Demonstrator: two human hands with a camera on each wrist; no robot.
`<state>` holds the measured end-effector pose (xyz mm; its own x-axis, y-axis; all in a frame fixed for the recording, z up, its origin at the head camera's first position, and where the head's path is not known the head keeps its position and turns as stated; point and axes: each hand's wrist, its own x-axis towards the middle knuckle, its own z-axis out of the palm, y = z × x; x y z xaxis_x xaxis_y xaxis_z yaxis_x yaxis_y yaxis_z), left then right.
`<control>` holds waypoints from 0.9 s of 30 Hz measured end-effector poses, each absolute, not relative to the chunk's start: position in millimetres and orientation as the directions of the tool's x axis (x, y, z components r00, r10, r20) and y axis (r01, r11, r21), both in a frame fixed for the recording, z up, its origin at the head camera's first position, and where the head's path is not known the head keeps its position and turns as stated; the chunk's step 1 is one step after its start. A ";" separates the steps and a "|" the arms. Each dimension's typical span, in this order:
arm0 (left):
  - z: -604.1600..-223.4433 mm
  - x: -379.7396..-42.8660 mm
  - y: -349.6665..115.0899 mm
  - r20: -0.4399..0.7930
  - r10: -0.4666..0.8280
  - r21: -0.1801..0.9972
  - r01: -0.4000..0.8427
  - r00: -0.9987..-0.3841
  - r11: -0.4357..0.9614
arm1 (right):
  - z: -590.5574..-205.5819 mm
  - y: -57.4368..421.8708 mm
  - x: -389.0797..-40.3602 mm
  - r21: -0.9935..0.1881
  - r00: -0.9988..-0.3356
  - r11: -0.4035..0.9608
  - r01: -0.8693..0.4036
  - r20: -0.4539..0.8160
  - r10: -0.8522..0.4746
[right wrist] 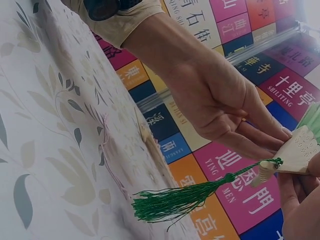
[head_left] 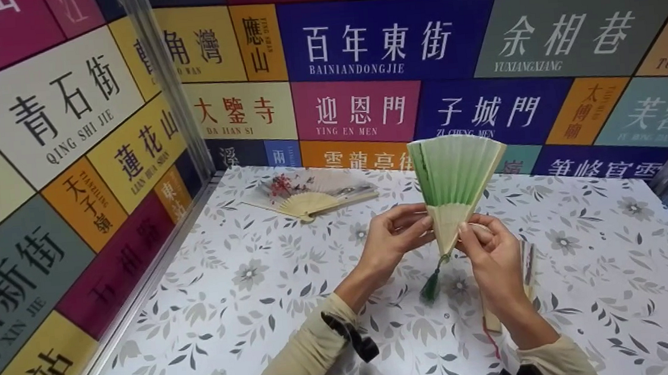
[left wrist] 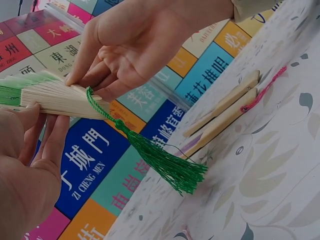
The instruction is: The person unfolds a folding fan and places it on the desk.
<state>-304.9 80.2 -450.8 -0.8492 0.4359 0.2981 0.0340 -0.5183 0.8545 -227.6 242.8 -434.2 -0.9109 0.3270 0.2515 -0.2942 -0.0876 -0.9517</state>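
A green folding fan (head_left: 458, 172) with pale ribs is partly spread and held upright above the table. My left hand (head_left: 394, 236) pinches the outer rib on the left between thumb and fingers. On the other side my right hand (head_left: 491, 249) pinches the lower ribs near the pivot. A dark green tassel (left wrist: 162, 160) hangs from the pivot by a braided cord. In the right wrist view, pierced pale ribs (right wrist: 297, 150) fan out between the two hands.
A spread fan (head_left: 305, 198) with red blossoms lies at the back left of the flower-patterned table (head_left: 250, 337). Folded fans (left wrist: 225, 115) lie on the right, partly behind my right hand, one with a red cord (head_left: 492, 339). Printed sign walls (head_left: 382, 40) enclose the back and sides.
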 end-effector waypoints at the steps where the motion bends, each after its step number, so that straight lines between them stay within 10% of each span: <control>1: -451.0 -304.9 80.1 0.298 0.435 0.854 0.034 -0.850 -0.519 | -434.2 242.6 -227.6 -0.951 -0.912 -0.092 -0.294 0.250 0.326; 27: -453.7 -307.2 81.0 0.275 0.415 0.840 0.007 -0.867 -0.543 | -432.5 240.1 -228.2 -0.936 -0.920 -0.246 -0.252 0.152 0.362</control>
<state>-307.2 81.0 -453.7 -0.8671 0.4150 0.2755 0.0068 -0.5431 0.8396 -228.2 240.1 -432.5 -0.9195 0.3623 0.1524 -0.2520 -0.2459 -0.9360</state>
